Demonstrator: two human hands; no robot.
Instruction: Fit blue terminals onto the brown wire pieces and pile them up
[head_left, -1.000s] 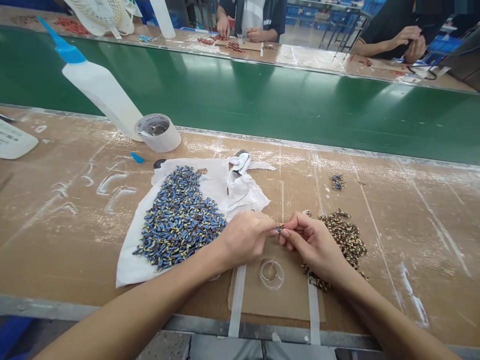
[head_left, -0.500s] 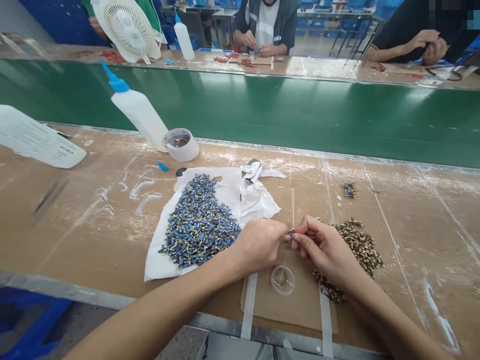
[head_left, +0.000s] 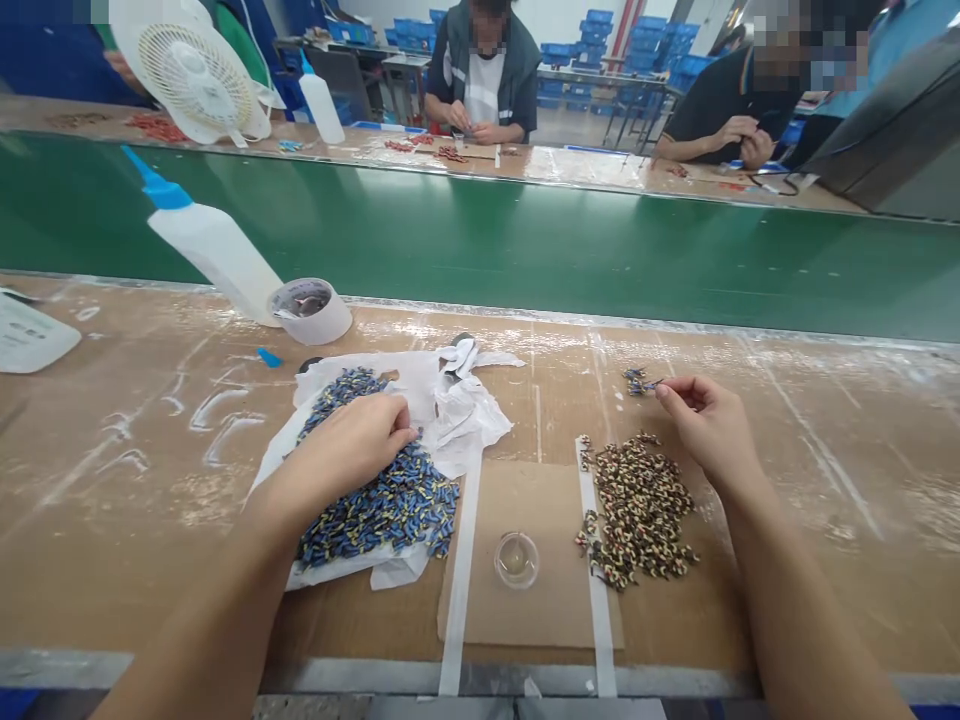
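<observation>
My left hand [head_left: 360, 435] is over a heap of small blue and yellow pieces [head_left: 390, 505], its fingers curled together; whatever is between the fingertips is hidden. The heap lies on a crumpled white sheet [head_left: 469, 420]. To the right, my right hand [head_left: 709, 420] pinches a small dark-and-blue piece [head_left: 654, 384] between thumb and forefinger, beside a little cluster of similar pieces [head_left: 636, 378]. Nearer me is a heap of small dark and cream pieces [head_left: 641, 510]. Between the two heaps, a small clear cup [head_left: 516, 562] stands on a taped-down cardboard sheet [head_left: 547, 620].
A white bottle with a blue nozzle [head_left: 217, 250] leans beside a tape roll [head_left: 326, 325] at the back left. A small blue cap [head_left: 268, 357] lies nearby. Behind runs a green belt [head_left: 525, 255]; beyond it are a fan [head_left: 187, 70] and people with working hands.
My hands, together over the cardboard before, have separated. The left moved left onto the blue heap; the right moved right and away from me to the little cluster. The view has shifted too.
</observation>
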